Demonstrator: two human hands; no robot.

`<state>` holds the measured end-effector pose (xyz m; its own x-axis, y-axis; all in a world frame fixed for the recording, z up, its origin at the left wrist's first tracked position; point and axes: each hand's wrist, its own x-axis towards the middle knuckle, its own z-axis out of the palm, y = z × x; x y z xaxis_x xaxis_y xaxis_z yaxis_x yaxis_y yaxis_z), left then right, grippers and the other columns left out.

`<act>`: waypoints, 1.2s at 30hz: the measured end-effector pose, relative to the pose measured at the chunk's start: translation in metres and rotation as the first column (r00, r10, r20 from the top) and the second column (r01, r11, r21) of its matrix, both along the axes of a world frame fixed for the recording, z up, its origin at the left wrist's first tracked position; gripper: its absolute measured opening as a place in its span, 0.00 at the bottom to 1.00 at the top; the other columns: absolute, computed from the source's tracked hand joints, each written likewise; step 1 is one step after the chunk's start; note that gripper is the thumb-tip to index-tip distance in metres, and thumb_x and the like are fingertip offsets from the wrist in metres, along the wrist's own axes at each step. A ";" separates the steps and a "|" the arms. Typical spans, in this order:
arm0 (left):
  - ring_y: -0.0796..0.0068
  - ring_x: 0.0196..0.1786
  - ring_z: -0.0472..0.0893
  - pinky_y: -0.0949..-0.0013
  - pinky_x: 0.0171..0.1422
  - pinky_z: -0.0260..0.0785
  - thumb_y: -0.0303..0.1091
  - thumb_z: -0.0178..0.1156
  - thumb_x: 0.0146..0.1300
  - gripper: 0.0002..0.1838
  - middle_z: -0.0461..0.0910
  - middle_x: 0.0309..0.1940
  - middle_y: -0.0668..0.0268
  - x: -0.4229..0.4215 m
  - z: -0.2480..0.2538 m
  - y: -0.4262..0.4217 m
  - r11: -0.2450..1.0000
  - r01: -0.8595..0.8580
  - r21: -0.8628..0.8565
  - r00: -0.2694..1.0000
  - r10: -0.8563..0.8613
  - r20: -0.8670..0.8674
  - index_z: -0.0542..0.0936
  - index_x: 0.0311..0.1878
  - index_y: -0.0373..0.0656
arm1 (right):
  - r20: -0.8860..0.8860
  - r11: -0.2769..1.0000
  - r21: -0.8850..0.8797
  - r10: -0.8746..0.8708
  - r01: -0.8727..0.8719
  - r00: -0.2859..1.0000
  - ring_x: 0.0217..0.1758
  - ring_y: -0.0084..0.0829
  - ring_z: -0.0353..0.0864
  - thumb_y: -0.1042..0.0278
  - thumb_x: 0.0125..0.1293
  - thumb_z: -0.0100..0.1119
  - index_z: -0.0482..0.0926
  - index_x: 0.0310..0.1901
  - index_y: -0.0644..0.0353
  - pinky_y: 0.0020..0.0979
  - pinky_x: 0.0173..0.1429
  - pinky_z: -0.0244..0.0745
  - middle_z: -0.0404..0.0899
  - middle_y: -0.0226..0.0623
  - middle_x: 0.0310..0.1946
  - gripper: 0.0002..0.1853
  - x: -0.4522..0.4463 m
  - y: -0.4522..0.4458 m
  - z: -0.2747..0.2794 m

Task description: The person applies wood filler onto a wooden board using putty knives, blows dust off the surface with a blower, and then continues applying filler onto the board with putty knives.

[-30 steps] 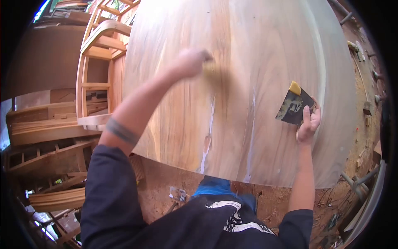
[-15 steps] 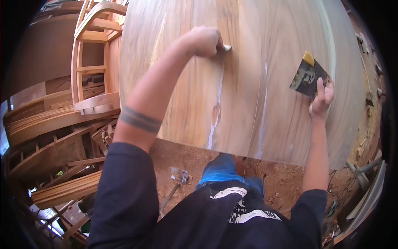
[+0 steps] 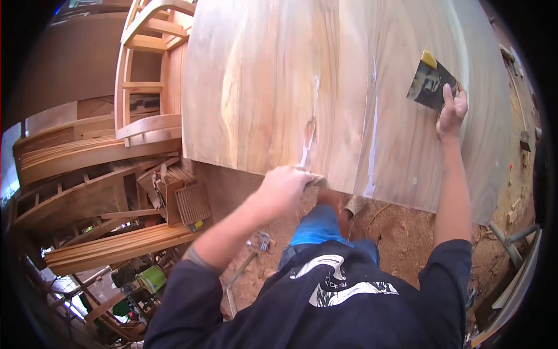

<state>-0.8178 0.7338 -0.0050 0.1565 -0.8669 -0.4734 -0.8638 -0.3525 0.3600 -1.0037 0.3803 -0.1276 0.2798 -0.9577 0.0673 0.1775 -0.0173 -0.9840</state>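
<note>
My left hand is at the near edge of a large wooden panel, fingers closed. A small tan and whitish bit shows at its fingertips, too little to name. Just above the hand, a white filler streak runs along the grain past a brown knot. A second white streak lies further right. Over the panel's right side, my right hand grips a dark flat rectangular sheet with pale smears, thumb on top. A yellow piece sits at the sheet's upper corner.
A wooden chair-like frame stands against the panel's left side. Stacked boards and wooden parts fill the left. Metal pipes lie at the lower right. Bare brown ground shows below the panel.
My left hand has come down from the upper middle of the panel to its near edge, toward my body. My right hand keeps holding the dark sheet, shifted slightly upward in view.
</note>
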 end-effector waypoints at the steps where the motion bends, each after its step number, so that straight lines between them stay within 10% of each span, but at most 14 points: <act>1: 0.57 0.44 0.81 0.58 0.48 0.74 0.27 0.54 0.58 0.13 0.81 0.39 0.57 0.016 0.005 -0.011 0.996 0.066 0.067 0.998 -0.064 -0.022 0.82 0.45 0.46 | -0.014 1.000 0.006 0.002 -0.002 1.000 0.46 0.22 0.77 0.70 0.68 0.54 0.66 0.57 0.69 0.21 0.53 0.69 0.79 0.37 0.46 0.20 -0.001 0.002 0.001; 2: 0.58 0.43 0.81 0.57 0.47 0.74 0.28 0.52 0.62 0.12 0.81 0.38 0.56 0.036 0.008 -0.035 0.985 0.000 -0.170 0.999 0.007 0.036 0.82 0.45 0.45 | -0.033 1.000 0.009 0.000 0.001 0.999 0.46 0.21 0.77 0.70 0.68 0.54 0.66 0.58 0.69 0.21 0.53 0.69 0.79 0.37 0.46 0.20 -0.002 0.002 0.002; 5: 0.60 0.41 0.82 0.57 0.47 0.74 0.25 0.48 0.66 0.14 0.83 0.37 0.55 0.105 0.010 -0.129 0.968 -0.199 -0.155 0.967 0.219 0.129 0.81 0.49 0.42 | 0.002 1.000 0.027 -0.015 0.015 1.000 0.47 0.21 0.77 0.71 0.69 0.54 0.65 0.59 0.69 0.22 0.54 0.71 0.79 0.38 0.46 0.20 -0.002 0.005 0.003; 10: 0.57 0.50 0.80 0.62 0.55 0.73 0.23 0.56 0.56 0.22 0.78 0.55 0.57 0.092 -0.064 -0.099 0.855 0.049 -0.516 0.931 0.148 0.333 0.79 0.56 0.46 | 0.025 0.998 0.050 0.029 -0.030 0.999 0.50 0.24 0.77 0.72 0.69 0.53 0.65 0.59 0.68 0.25 0.57 0.71 0.78 0.39 0.48 0.20 -0.003 0.004 0.002; 14: 0.56 0.53 0.79 0.60 0.57 0.72 0.21 0.55 0.52 0.24 0.77 0.56 0.57 0.019 -0.052 -0.010 0.886 -0.159 -0.436 0.965 0.233 0.123 0.79 0.55 0.47 | 0.048 0.994 0.087 0.059 -0.063 0.997 0.51 0.26 0.77 0.73 0.68 0.54 0.65 0.59 0.68 0.27 0.60 0.70 0.78 0.40 0.50 0.20 -0.004 0.005 0.007; 17: 0.57 0.52 0.80 0.59 0.57 0.72 0.22 0.55 0.54 0.20 0.80 0.50 0.57 0.030 0.010 -0.017 0.987 -0.117 0.106 0.991 0.124 -0.058 0.82 0.51 0.46 | 0.055 0.997 0.062 0.051 -0.055 0.997 0.51 0.25 0.77 0.73 0.69 0.52 0.65 0.59 0.68 0.27 0.59 0.70 0.78 0.40 0.49 0.20 -0.001 0.003 0.007; 19: 0.58 0.47 0.81 0.58 0.54 0.72 0.22 0.51 0.60 0.18 0.82 0.46 0.57 0.072 0.004 -0.044 0.972 -0.043 -0.231 0.996 0.022 -0.092 0.82 0.50 0.47 | 0.068 0.999 0.041 0.027 -0.030 0.997 0.49 0.24 0.77 0.73 0.69 0.51 0.64 0.60 0.69 0.25 0.57 0.72 0.78 0.40 0.47 0.19 0.000 0.003 0.004; 23: 0.62 0.45 0.82 0.64 0.47 0.75 0.20 0.50 0.60 0.21 0.81 0.50 0.60 0.166 -0.015 -0.164 0.957 -0.085 -0.277 0.971 0.142 0.194 0.81 0.54 0.47 | 0.050 0.999 0.023 0.042 -0.044 0.998 0.50 0.24 0.77 0.74 0.70 0.50 0.64 0.60 0.70 0.25 0.57 0.72 0.77 0.40 0.48 0.19 -0.002 0.003 0.005; 26: 0.60 0.44 0.82 0.63 0.47 0.75 0.18 0.48 0.48 0.27 0.84 0.43 0.59 0.187 -0.021 -0.197 0.998 -0.048 0.035 0.987 0.042 0.154 0.83 0.51 0.51 | 0.020 1.000 -0.009 0.028 -0.028 0.999 0.50 0.25 0.77 0.74 0.69 0.51 0.64 0.60 0.70 0.25 0.58 0.72 0.77 0.40 0.48 0.20 0.000 0.003 0.009; 33: 0.61 0.40 0.83 0.64 0.48 0.74 0.15 0.52 0.46 0.23 0.84 0.39 0.56 0.071 0.003 -0.087 0.991 -0.039 0.126 0.992 0.023 0.123 0.86 0.43 0.47 | 0.007 0.999 -0.017 0.032 -0.032 0.999 0.52 0.23 0.73 0.70 0.64 0.60 0.74 0.50 0.74 0.22 0.58 0.65 0.73 0.40 0.53 0.18 -0.010 -0.015 -0.014; 36: 0.56 0.43 0.81 0.61 0.51 0.73 0.19 0.57 0.48 0.18 0.82 0.41 0.55 0.018 -0.017 -0.015 0.991 -0.091 -0.098 0.984 0.104 0.141 0.85 0.43 0.42 | 0.040 1.000 0.000 -0.030 0.030 0.999 0.55 0.24 0.71 0.68 0.62 0.62 0.76 0.47 0.74 0.23 0.59 0.62 0.71 0.41 0.56 0.17 -0.004 -0.006 -0.004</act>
